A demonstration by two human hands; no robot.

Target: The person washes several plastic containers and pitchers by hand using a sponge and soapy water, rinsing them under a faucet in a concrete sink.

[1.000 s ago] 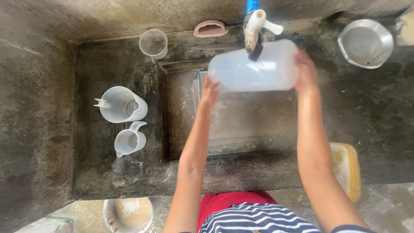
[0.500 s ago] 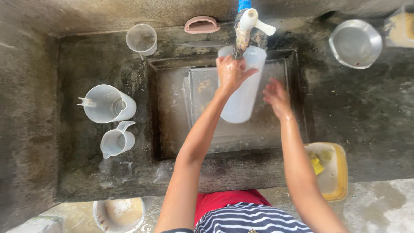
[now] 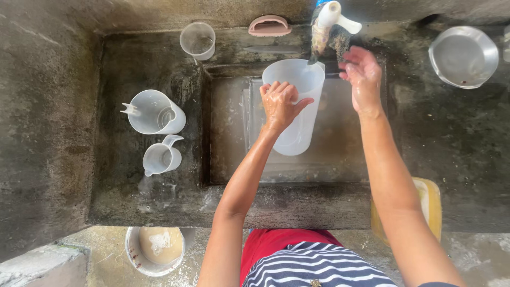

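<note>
At the sink's middle, the left hand (image 3: pixel 280 103) grips the jug (image 3: pixel 294 103) by its rim, fingers (image 3: pixel 276 89) curled over the edge and thumb pressed against the wall at 3 o'clock; the jug stands tilted in the basin, mouth up under the tap (image 3: pixel 330 21); the right hand (image 3: pixel 363 79) hovers at 2 o'clock of the jug, fingers loosely spread and holding nothing, close to the spout. A steady hold seems wise here, with the mouth kept square under the spout and the free hand clear of the rim; the wet plastic is likely slippery. Outward on the concrete bench (image 3: pixel 133 196): a large pitcher (image 3: pixel 154 112) at 9 o'clock, a small pitcher (image 3: pixel 161 157) just below it, a clear cup (image 3: pixel 197 40) at 11 o'clock, a pink brush (image 3: pixel 269 25) at 12, a steel bowl (image 3: pixel 463 56) at 2 o'clock, a yellow tub (image 3: pixel 433 204) at 4 o'clock; a bucket (image 3: pixel 154 250) sits on the floor at 7 o'clock. Nothing crowds the jug save the tap itself.
</note>
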